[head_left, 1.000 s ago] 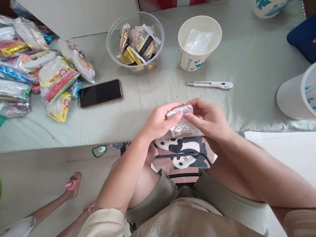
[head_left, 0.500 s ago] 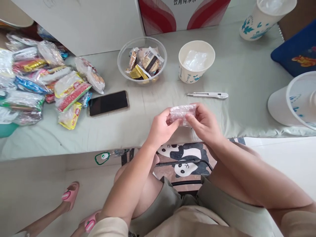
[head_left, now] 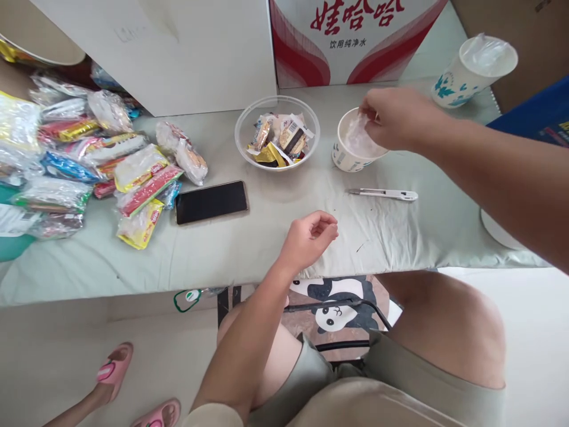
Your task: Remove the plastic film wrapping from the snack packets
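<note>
**Right hand (head_left: 395, 117) at the paper cup (head_left: 345, 159), left hand (head_left: 307, 240) just hanging out**

So the right hand is up at the paper cup, fingers dipping over the rim and right at the clear plastic (head_left: 354, 137) sitting inside it. Can't tell if that grip is pinched on the plastic or only brushing it, the fingertips are mostly hidden. The cup stands on the cloth-covered counter (head_left: 275, 243), between the see-through bowl (head_left: 241, 140) full of wrapped snacks (head_left: 284, 140) and a taller cup (head_left: 457, 84) that also has plastic poking out the top.

Left hand is hovering by the front edge, fingers loosely curled, thumb a little apart from them, nothing in it that I can see.

Nearer than the cup there's a white utility knife (head_left: 387, 194) lying flat, blade end pointing left. Over on the left, a phone (head_left: 212, 202) lies dark screen up, right beside a messy heap of snack packs (head_left: 144, 190). Behind it all: a plain white box (head_left: 213, 59) and a red-and-white carton (head_left: 355, 65). Oh, and someone else's feet in pink slippers (head_left: 116, 369) are on the floor, bottom left.
</note>
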{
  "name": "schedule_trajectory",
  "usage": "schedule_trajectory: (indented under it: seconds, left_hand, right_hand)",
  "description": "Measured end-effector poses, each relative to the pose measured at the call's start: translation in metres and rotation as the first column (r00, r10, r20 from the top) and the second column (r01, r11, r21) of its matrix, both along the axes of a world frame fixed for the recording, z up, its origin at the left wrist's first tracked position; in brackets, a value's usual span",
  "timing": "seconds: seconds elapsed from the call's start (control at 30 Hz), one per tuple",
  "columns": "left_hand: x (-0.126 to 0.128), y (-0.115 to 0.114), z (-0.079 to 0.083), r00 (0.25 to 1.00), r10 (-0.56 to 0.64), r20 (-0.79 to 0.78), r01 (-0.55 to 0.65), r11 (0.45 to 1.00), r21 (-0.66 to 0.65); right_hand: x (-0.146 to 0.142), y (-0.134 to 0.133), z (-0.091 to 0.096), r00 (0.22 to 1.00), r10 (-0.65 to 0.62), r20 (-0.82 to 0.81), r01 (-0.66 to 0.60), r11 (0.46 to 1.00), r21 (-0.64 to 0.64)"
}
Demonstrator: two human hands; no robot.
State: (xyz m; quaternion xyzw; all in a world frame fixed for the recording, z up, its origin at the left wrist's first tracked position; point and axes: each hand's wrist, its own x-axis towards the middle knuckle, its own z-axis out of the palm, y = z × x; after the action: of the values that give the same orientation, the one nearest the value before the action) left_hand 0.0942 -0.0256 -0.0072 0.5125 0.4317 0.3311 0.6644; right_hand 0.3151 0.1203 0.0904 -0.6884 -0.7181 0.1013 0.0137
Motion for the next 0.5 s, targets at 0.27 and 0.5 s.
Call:
schedule_trajectory:
  seconds: [0.27, 0.5]
  left_hand:
    - [0.001, 0.006, -0.003, 1.0, 0.016, 0.008, -0.017, 1.0, 0.023]
    - [0.001, 0.004, -0.003, 1.0, 0.015, 0.002, -0.015, 0.999, 0.046]
  right_hand:
    - [-0.004, 0.016, -0.02, 0.946, 0.114, 0.303, -0.104, 0.993, -0.047]
    - [0.027, 0.076, -0.092, 0.995, 0.033, 0.092, -0.004, 0.956, -0.294]
